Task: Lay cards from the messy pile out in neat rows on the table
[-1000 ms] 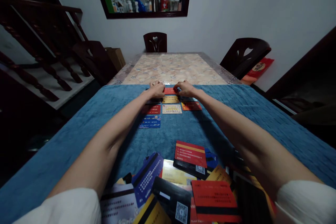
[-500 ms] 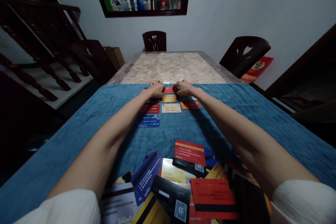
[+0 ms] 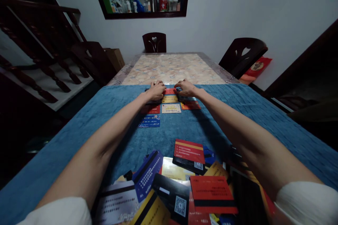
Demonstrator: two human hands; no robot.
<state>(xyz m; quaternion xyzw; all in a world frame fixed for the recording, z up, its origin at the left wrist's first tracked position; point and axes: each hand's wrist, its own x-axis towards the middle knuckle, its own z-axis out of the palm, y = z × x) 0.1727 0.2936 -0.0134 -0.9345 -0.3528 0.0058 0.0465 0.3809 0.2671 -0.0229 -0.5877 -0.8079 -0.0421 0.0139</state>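
At the far end of the laid-out cards, my left hand (image 3: 156, 90) is over the left column, its bent fingers at the left edge of a red card (image 3: 169, 91). Across from it, my right hand (image 3: 186, 88) has its curved fingers by that card's right edge, thumb and forefinger apart. Both hands look open, and the red card lies flat between them. Nearer lie a gold card (image 3: 169, 99), a cream card (image 3: 171, 108), an orange-red card (image 3: 190, 105), another red card (image 3: 152, 109) and a blue card (image 3: 149, 121). My hands partly hide the outer cards.
A loose heap of cards lies close to me, with a black card (image 3: 173, 195) and a red striped card (image 3: 213, 194) on top. The blue cloth (image 3: 87, 126) covers the near table. Dark wooden chairs (image 3: 154, 42) stand around the table.
My right fingers have lifted and loosened slightly at the red card's right edge. My left hand stays nearly in place. The view has shifted slightly; the laid-out cards keep their places.
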